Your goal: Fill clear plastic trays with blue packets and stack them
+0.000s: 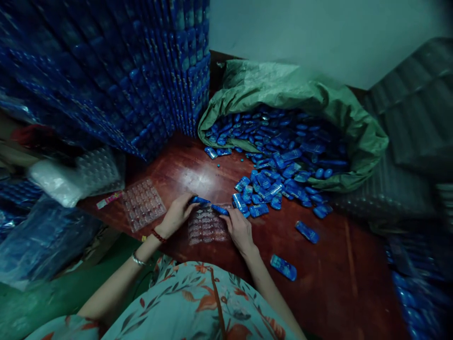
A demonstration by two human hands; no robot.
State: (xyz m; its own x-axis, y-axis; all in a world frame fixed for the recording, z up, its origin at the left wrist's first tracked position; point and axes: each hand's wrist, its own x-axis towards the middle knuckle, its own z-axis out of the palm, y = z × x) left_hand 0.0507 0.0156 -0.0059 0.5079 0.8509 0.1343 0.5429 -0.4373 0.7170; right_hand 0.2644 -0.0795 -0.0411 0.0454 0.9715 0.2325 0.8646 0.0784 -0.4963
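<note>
My left hand (180, 212) is closed on a small blue packet (200, 200) at the far left corner of a clear plastic blister tray (205, 226). At the tray's far right corner, my right hand (240, 229) grips another blue packet (220, 209). Both packets are just above or on the tray's far row; I cannot tell which. The tray lies on the red-brown wooden table (329, 283) before me, its cups see-through. Loose blue packets (269, 186) are heaped just beyond my right hand, and two more lie farther right.
An open green sack (364, 141) spills blue packets onto the table. Tall stacks of filled blue trays (141, 85) rise at the left. A second clear tray (143, 203) and a pink strip (109, 200) lie left. Stacked empty trays (417, 104) stand right. Another person's arm (16, 156) shows far left.
</note>
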